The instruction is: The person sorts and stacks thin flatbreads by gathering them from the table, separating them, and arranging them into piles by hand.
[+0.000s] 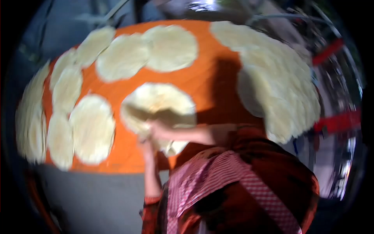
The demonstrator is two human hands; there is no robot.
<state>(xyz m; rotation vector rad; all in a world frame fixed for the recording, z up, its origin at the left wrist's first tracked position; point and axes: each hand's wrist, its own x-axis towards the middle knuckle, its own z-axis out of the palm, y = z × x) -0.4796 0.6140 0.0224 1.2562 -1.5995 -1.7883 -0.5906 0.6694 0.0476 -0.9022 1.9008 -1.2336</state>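
Note:
A round, pale sheet of thin flatbread (167,97) lies in the middle of the orange cloth, its near edge uneven and partly lifted. Over its near left part my right hand (157,130) reaches in from the right, closed on the sheet. Just below it, at the same edge, my left hand (145,143) is closed on the bread's rim, close against the right hand. Both hands are blurred, so single fingers do not show. A dark shadow falls across the sheet above them.
The orange cloth (136,163) covers a rounded table. Several single flatbreads (92,128) lie at the left and back. Overlapping flatbreads (284,85) form a large heap at the right, and another stack (33,121) stands at the far left edge. Red straps (338,121) show beyond the right side.

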